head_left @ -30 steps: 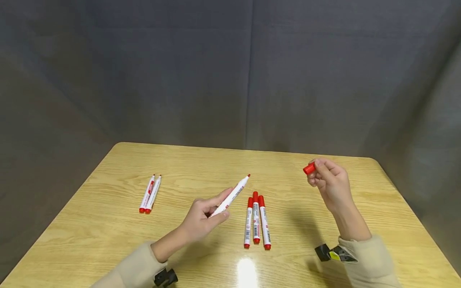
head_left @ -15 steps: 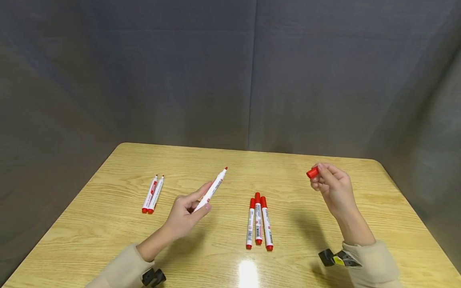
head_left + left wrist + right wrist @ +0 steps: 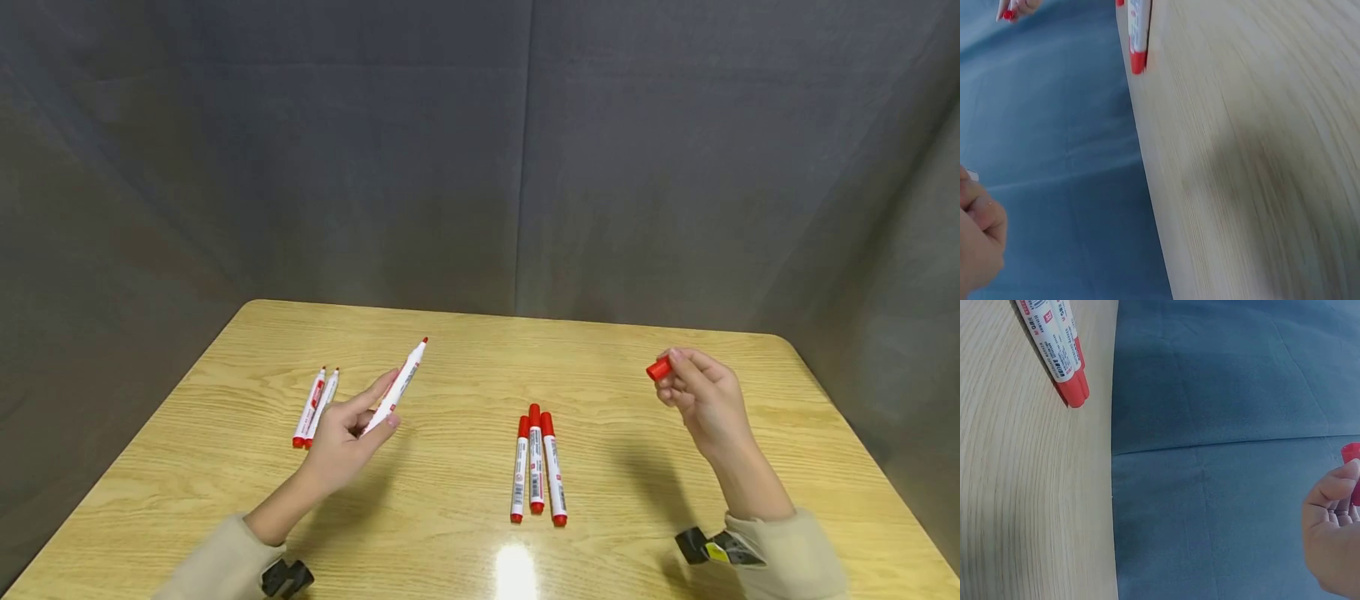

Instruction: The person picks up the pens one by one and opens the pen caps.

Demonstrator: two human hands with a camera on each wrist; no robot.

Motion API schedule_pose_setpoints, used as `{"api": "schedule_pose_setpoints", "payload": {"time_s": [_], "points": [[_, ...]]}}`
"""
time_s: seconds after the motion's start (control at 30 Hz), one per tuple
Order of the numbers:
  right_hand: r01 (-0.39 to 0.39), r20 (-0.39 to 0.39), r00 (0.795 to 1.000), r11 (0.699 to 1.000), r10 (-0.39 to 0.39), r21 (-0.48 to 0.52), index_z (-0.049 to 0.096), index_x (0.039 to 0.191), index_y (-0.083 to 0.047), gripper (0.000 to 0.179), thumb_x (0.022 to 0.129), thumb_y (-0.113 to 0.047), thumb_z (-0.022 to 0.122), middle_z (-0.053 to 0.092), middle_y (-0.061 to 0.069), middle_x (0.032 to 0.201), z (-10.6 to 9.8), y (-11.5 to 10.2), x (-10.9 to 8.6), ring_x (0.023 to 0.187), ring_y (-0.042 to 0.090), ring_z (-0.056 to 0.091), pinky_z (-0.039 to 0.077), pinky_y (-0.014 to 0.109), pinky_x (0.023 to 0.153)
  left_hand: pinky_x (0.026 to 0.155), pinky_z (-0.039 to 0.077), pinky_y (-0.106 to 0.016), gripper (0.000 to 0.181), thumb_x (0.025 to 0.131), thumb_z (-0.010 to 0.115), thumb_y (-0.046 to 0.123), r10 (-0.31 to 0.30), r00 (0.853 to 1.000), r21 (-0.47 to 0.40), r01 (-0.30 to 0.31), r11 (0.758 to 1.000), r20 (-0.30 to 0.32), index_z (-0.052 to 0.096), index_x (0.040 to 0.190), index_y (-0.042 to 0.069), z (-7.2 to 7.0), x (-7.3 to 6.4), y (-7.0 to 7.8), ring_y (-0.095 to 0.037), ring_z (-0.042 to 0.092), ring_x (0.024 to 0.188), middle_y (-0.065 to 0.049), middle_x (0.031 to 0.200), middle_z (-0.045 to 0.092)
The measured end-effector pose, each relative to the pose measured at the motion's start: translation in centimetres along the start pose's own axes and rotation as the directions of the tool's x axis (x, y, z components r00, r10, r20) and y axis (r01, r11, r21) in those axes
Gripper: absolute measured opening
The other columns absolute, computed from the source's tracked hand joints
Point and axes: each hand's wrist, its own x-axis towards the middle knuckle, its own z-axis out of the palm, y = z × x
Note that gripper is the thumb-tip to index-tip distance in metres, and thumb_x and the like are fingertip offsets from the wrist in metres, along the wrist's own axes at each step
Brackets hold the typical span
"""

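In the head view my left hand [image 3: 347, 437] holds an uncapped white marker [image 3: 397, 387], its red tip pointing up and away, above the table's left half. Over on the right, my right hand [image 3: 708, 400] pinches a red marker cap [image 3: 659, 369] between thumb and fingers, raised off the table. That cap [image 3: 1350, 452] shows at the edge of the right wrist view. The left wrist view catches only part of my left hand [image 3: 982, 234], with the marker mostly hidden. Just behind the left hand lie two uncapped markers [image 3: 309, 408] side by side, one partly covered by it.
Three capped red markers [image 3: 536, 467] lie close together at the middle of the wooden table [image 3: 450, 517], between the hands. A dark grey cloth [image 3: 480, 167] hangs behind the table's far edge.
My left hand has moved left with the marker, from near the capped markers toward the two uncapped ones. My right hand, still pinching the cap, has shifted slightly right and down.
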Motion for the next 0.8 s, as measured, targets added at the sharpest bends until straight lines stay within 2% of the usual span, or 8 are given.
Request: {"api": "schedule_pose_setpoints", "payload": {"time_s": [0.07, 0.1, 0.3, 0.5, 0.6, 0.73, 0.8], "points": [[-0.002, 0.001, 1.0, 1.0, 0.002, 0.007, 0.067, 0.081, -0.003, 0.025, 0.094, -0.003, 0.046, 0.062, 0.003, 0.069, -0.1, 0.0, -0.1, 0.055, 0.01, 0.054, 0.044, 0.017, 0.051, 0.029, 0.016, -0.015, 0.049, 0.076, 0.056, -0.018, -0.008, 1.0, 0.022, 0.009, 1.0, -0.012, 0.046, 0.123, -0.016, -0.5, -0.1, -0.1, 0.003, 0.02, 0.036, 0.0, 0.038, 0.033], [-0.003, 0.003, 1.0, 1.0, 0.003, 0.009, 0.067, 0.081, -0.003, 0.025, 0.094, -0.003, 0.046, 0.062, 0.004, 0.069, -0.2, 0.0, -0.1, 0.055, 0.01, 0.054, 0.044, 0.017, 0.051, 0.029, 0.016, -0.015, 0.049, 0.075, 0.057, -0.018, -0.006, 1.0, 0.031, 0.007, 1.0, -0.019, 0.047, 0.124, -0.015, -0.8, -0.3, -0.6, 0.003, 0.02, 0.036, 0.001, 0.037, 0.033], [-0.009, 0.009, 1.0, 1.0, 0.009, 0.017, 0.067, 0.081, -0.002, 0.026, 0.094, -0.003, 0.045, 0.063, 0.004, 0.069, -0.6, 0.0, -0.3, 0.056, 0.01, 0.055, 0.044, 0.017, 0.051, 0.028, 0.015, -0.014, 0.049, 0.073, 0.058, -0.018, 0.028, 0.998, 0.126, -0.02, 0.992, -0.062, 0.049, 0.122, -0.015, -2.1, -0.7, -1.2, 0.005, 0.02, 0.035, 0.004, 0.037, 0.033], [-0.02, 0.002, 1.0, 1.0, 0.02, 0.01, 0.067, 0.081, -0.003, 0.027, 0.095, -0.003, 0.043, 0.062, 0.003, 0.069, -0.9, 0.0, -0.6, 0.056, 0.009, 0.055, 0.045, 0.017, 0.052, 0.029, 0.015, -0.012, 0.045, 0.072, 0.056, -0.02, 0.035, 0.996, 0.189, -0.018, 0.982, -0.088, 0.049, 0.116, -0.021, -3.1, -0.7, 0.3, 0.01, 0.019, 0.039, 0.003, 0.035, 0.031], [-0.031, 0.006, 1.0, 1.0, 0.031, 0.004, 0.066, 0.082, -0.003, 0.026, 0.095, -0.003, 0.044, 0.063, 0.003, 0.07, -1.1, 0.0, -0.7, 0.057, 0.009, 0.056, 0.046, 0.017, 0.052, 0.029, 0.016, -0.013, 0.043, 0.071, 0.056, -0.02, 0.038, 0.994, 0.212, -0.015, 0.977, -0.104, 0.05, 0.113, -0.022, -3.6, -0.7, 0.6, 0.01, 0.02, 0.038, 0.003, 0.035, 0.033], [-0.039, 0.012, 0.999, 0.999, 0.039, -0.002, 0.066, 0.083, -0.003, 0.026, 0.095, -0.003, 0.044, 0.063, 0.003, 0.071, -1.3, 0.0, -0.8, 0.057, 0.009, 0.056, 0.046, 0.017, 0.053, 0.028, 0.019, -0.016, 0.043, 0.074, 0.056, -0.019, -0.034, 0.99, 0.218, 0.063, 0.974, -0.138, 0.049, 0.116, -0.021, -4.5, -0.9, 0.1, 0.01, 0.023, 0.036, 0.008, 0.037, 0.037], [-0.041, 0.015, 0.999, 0.999, 0.041, 0.004, 0.067, 0.083, -0.003, 0.026, 0.095, -0.003, 0.043, 0.062, 0.003, 0.071, -1.4, 0.0, -0.8, 0.057, 0.009, 0.055, 0.046, 0.017, 0.053, 0.028, 0.022, -0.017, 0.043, 0.076, 0.056, -0.018, -0.103, 0.981, 0.206, 0.136, 0.969, -0.163, 0.048, 0.119, -0.019, -5.1, -1.1, -0.4, 0.008, 0.029, 0.036, 0.012, 0.04, 0.044]]}}
